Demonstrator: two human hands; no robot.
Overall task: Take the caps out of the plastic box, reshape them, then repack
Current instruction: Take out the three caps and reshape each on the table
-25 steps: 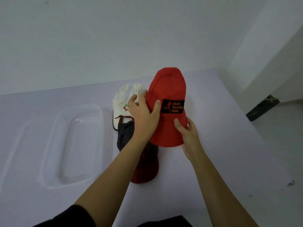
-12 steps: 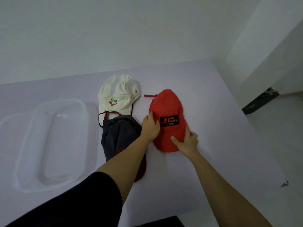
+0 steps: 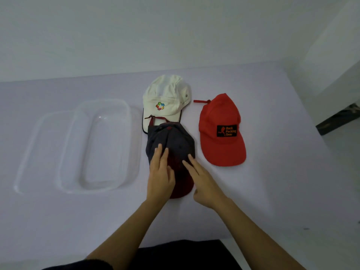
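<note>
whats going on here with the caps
A person is working through three caps laid out on a white table. Both the left hand and the right hand rest flat on the dark grey cap with a dark red brim, apparently pressing it into shape. The red cap lies free to its right and the white cap just beyond it. The clear plastic box sits empty on the left, with what looks like its lid beside it.

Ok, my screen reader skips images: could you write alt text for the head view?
Both hands, left hand and right hand, rest flat on a dark cap on a white table. A white cap and red cap lie beyond; an empty clear plastic box sits left.
</note>
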